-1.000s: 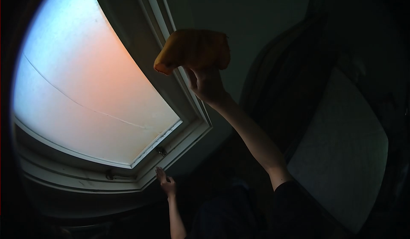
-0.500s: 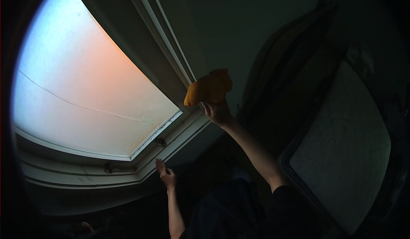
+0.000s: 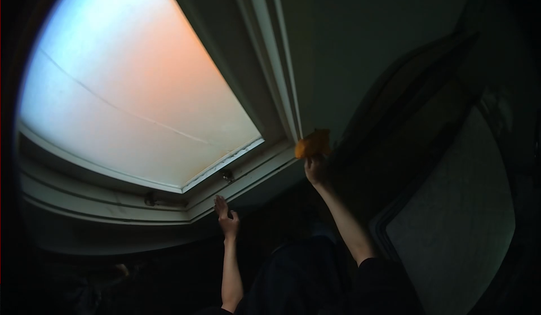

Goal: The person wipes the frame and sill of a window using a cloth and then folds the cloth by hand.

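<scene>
An orange-yellow cloth (image 3: 313, 143) is gripped in my right hand (image 3: 315, 170). The cloth lies against, or very near, the outer trim where the upright strips meet the lower bar of the pale window frame (image 3: 265, 164). Its folds cover part of my fingers. Further left, my left hand (image 3: 227, 221) is open, fingers outstretched, with the fingertips at the lower bar of the frame; whether they press on it I cannot tell. Above that hand a small metal latch (image 3: 227, 176) sits on the frame. The bright window pane (image 3: 152, 89) fills the upper left.
Another metal fitting (image 3: 150, 199) is on the frame further left. A thin line crosses the pane. To the right stands a large pale panel (image 3: 456, 213) with a dark rim, and a dark curved shape (image 3: 406, 72) rises above it. Much of the lower area is too dark to make out.
My right hand has moved with the cloth to the right and down, along the frame's outer trim. The view has shifted, and my left hand stays open by the lower bar.
</scene>
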{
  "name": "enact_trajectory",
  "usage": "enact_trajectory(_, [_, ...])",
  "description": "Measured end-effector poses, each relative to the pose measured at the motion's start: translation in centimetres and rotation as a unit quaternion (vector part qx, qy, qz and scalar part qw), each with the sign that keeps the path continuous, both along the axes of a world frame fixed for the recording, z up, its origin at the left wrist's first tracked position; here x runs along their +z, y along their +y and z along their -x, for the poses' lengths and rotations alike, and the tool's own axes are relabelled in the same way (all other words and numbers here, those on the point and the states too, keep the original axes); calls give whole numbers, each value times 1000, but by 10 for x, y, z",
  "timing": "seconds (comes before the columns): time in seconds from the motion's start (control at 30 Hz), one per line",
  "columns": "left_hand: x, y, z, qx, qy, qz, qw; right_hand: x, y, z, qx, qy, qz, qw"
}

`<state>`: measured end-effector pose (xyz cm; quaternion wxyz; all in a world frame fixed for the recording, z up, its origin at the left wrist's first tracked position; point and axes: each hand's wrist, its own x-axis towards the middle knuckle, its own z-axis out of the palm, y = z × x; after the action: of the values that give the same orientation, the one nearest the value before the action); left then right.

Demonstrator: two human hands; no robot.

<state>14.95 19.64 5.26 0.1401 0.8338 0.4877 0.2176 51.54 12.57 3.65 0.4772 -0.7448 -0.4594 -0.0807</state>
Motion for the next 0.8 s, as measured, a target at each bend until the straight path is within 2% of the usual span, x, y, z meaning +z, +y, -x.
enact_trajectory(0.03, [10, -3, -4, 16, 11, 26, 999, -15, -7, -3, 12, 8, 10, 1000])
enact_trajectory(0.1, [6, 0, 0, 26, -1, 34, 999, -12, -31, 6, 30, 119, 19, 992])
enact_trajectory(0.17, [6, 1, 3, 43, -19, 48, 998, -12, -58, 18, 17, 391, 93, 916])
enact_trajectory(0.23, [10, 2, 8, 20, -30, 78, 996, -44, -81, 30, 74, 436, 23, 896])
enact_trajectory(0.37, [8, -13, 17, 74, -42, 60, 995, -5, -71, 60, 97, 467, -19, 879])
enact_trajectory(0.43, [3, -19, 30, 108, -68, 62, 990, 7, -55, 64, 146, 379, 41, 913])
enact_trajectory(0.47, [0, -21, 37, 136, -88, 60, 985, 29, -40, 70, 161, 373, 47, 913])
enact_trajectory(0.53, [-9, -22, 53, 182, -111, 47, 976, 83, -3, 101, 285, 229, 54, 929])
enact_trajectory(0.57, [-13, -21, 60, 209, -125, 37, 969, 84, 20, 119, 330, 128, 33, 935])
enact_trajectory(0.6, [-12, -19, 64, 220, -130, 37, 966, 86, 41, 136, 370, 26, 11, 928])
enact_trajectory(0.67, [-1, -17, 69, 224, -185, 70, 954, 112, 78, 183, 481, -51, -18, 875])
enact_trajectory(0.73, [-12, -9, 79, 225, -168, 83, 956, 111, 114, 238, 537, -91, -20, 839])
enact_trajectory(0.8, [-28, -5, 88, 231, -143, 86, 959, 80, 148, 283, 567, -109, -32, 816])
